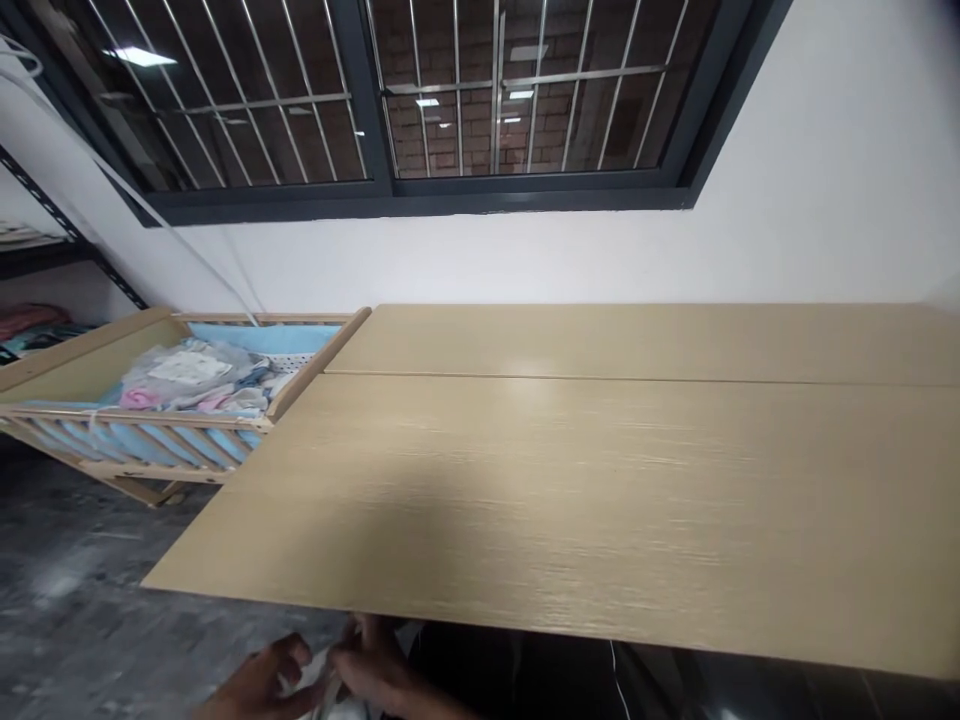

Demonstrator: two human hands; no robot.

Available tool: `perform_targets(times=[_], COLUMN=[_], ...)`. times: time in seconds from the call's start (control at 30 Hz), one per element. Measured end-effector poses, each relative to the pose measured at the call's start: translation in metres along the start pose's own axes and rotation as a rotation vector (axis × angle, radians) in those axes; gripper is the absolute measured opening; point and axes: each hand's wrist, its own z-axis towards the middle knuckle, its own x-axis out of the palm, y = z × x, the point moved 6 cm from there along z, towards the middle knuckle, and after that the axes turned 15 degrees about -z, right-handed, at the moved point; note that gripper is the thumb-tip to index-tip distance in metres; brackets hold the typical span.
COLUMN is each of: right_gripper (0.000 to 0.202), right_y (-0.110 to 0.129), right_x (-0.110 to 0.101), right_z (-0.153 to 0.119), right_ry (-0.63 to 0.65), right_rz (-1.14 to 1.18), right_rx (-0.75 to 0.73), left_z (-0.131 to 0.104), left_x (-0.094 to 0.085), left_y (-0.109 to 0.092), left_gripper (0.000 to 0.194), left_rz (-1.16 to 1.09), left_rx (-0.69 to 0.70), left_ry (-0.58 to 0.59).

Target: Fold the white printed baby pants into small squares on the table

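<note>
Below the front edge of a light wooden table (562,490), both hands are close together near the bottom of the view. My left hand (262,680) has its fingers bent, with a gap between thumb and fingers, beside some pale material (319,690). My right hand (375,665) is closed on this whitish material, its fingers partly hidden at the table edge. What the material is cannot be made out.
A wooden crib (180,415) with blue lining holds clothes and a plastic bag (187,370), left of the table. Behind stand a white wall (817,200) and a barred window. A thin white cable (619,680) hangs below the table edge.
</note>
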Motion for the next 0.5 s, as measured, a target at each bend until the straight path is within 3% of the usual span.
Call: perform_targets(times=[0.1, 0.23, 0.4, 0.5], right_gripper=[0.026, 0.02, 0.016, 0.023], right_y=[-0.005, -0.009, -0.017, -0.047], right_x=[-0.014, -0.023, -0.03, -0.029], right_z=[0.007, 0.007, 0.019, 0.026], right_ry=[-0.136, -0.131, -0.143, -0.173], right_rz=[-0.114, -0.152, -0.054, 0.076], right_rx=[0.104, 0.081, -0.059, 0.118], left_z=[0.016, 0.032, 0.037, 0.033], left_x=[0.034, 0.063, 0.061, 0.051], left_y=[0.014, 0.014, -0.003, -0.023], left_gripper=[0.047, 0.047, 0.06, 0.061], left_rz=[-0.01, -0.093, -0.21, -0.363], left_rx=[0.007, 0.049, -0.03, 0.032], left_ry=[0.0, -0.026, 0.034, 0.083])
